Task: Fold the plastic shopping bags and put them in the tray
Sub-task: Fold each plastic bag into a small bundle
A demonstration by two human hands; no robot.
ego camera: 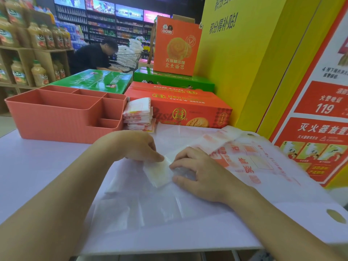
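- A coral ribbed plastic tray with compartments (56, 117) stands on the pale tabletop (37, 166). A stack of folded red-printed bags (139, 113) sits just right of the tray, outside it.
- The left hand (139, 146) is in front of the tray's right end, its grip curled and pinching the top corner of a small folded white plastic bag (160, 173).
- The right hand (199, 176) is further right, its grip pinching the bag's other edge between fingertips and thumb.
- Flat red-printed plastic bags (250, 162) lie furthest right of the tray.
- Risk: the slick film could spring open if either grip loosens, and lifting the fold may drag the loose sheets beneath it.
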